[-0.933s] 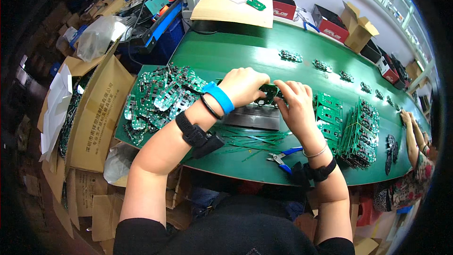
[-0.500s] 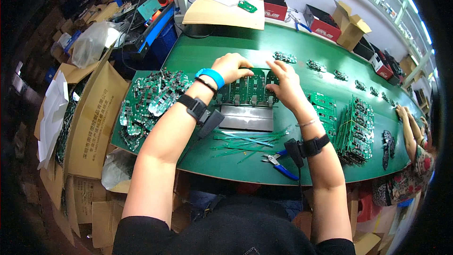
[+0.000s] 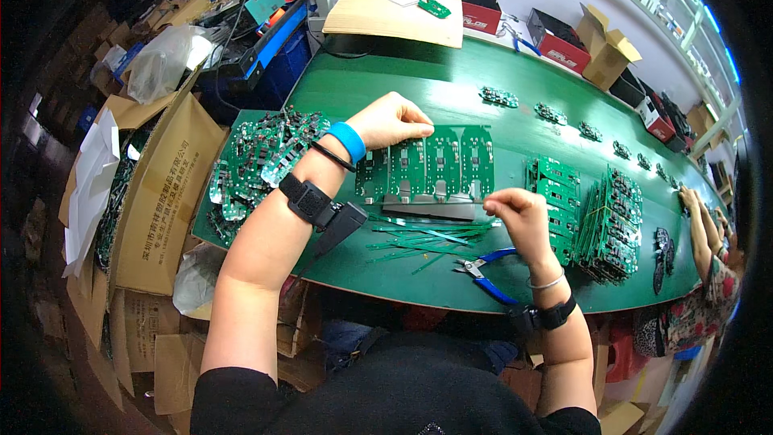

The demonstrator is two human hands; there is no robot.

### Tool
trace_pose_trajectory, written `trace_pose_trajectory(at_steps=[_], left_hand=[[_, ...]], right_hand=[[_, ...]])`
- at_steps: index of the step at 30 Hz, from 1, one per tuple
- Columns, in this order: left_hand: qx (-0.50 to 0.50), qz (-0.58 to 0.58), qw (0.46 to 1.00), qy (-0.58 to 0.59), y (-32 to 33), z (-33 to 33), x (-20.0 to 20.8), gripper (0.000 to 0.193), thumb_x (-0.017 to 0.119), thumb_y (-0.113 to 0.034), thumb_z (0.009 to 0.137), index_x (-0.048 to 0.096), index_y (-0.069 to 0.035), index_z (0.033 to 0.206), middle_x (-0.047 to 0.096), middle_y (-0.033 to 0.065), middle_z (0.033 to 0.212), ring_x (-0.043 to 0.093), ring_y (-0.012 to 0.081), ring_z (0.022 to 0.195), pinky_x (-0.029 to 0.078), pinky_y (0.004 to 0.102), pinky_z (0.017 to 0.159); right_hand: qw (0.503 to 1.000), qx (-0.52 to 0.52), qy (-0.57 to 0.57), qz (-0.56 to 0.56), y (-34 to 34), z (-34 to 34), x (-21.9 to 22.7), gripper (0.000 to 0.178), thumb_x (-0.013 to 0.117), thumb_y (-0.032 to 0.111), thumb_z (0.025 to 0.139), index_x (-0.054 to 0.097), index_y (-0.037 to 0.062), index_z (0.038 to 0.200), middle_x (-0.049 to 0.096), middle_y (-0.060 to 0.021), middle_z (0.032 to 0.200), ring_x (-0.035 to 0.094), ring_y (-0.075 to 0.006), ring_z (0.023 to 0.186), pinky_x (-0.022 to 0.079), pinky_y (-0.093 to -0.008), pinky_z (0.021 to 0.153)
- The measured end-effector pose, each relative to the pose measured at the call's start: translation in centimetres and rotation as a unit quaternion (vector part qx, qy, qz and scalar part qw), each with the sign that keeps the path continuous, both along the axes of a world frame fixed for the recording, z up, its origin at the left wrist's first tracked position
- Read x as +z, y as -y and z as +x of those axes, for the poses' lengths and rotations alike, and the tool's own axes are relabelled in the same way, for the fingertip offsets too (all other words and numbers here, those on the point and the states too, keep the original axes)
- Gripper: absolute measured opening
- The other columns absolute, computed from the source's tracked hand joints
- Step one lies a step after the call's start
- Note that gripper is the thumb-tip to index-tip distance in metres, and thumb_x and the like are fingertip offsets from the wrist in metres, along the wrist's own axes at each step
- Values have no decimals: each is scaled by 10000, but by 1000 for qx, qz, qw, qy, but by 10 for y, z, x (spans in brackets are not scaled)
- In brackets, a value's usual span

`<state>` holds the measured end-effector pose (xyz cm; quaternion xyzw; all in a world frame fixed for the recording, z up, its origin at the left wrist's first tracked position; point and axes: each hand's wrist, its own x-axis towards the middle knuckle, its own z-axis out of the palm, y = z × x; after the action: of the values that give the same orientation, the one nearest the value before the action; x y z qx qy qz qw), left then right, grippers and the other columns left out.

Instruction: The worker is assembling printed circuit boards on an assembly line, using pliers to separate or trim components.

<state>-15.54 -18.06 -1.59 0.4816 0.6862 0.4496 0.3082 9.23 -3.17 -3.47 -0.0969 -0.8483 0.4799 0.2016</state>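
A green circuit board panel (image 3: 441, 157), made up of several joined boards with metal tabs along its near edge, is held over the table in front of me. My left hand (image 3: 396, 122) pinches its far edge with thumb and fingers. My right hand (image 3: 522, 217) is closed at its near right corner; the fingertips partly hide that corner. Beneath the near edge shows a grey metal block (image 3: 431, 209), largely covered by the panel. Thin green strips (image 3: 423, 242) lie scattered on the near side of the block. Blue-handled cutters (image 3: 485, 275) rest beside my right forearm.
Loose boards (image 3: 262, 153) are heaped at the left. Stacked panels (image 3: 608, 225) stand at the right, next to more panels (image 3: 554, 193). Small board piles (image 3: 551, 113) line the far side. A cardboard box (image 3: 165, 193) is at the left; another person's hands (image 3: 692, 200) are at the far right.
My right hand has come from the panel's far right edge down to its near right corner. The panel now covers more of the metal block. My left hand stays at the far edge.
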Motion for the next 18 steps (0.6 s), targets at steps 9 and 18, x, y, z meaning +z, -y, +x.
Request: trace_pose_trajectory(at_steps=[9,18], left_hand=[[30,-38,998,42,5,0,-1,261,649,-197,825,659,21,970,662,40,850,576,75,748,476,222,698],[-20,-46,993,106,30,18,32,378,564,-338,885,629,-9,1059,649,88,1008,581,144,964,446,292,870]], right_hand=[[881,-25,-112,460,20,13,20,466,729,179,651,605,89,1091,561,-97,1112,542,-270,1001,437,-371,848],[924,56,-163,341,19,-45,35,150,658,86,733,611,54,872,605,-78,798,574,-260,738,466,-345,658]])
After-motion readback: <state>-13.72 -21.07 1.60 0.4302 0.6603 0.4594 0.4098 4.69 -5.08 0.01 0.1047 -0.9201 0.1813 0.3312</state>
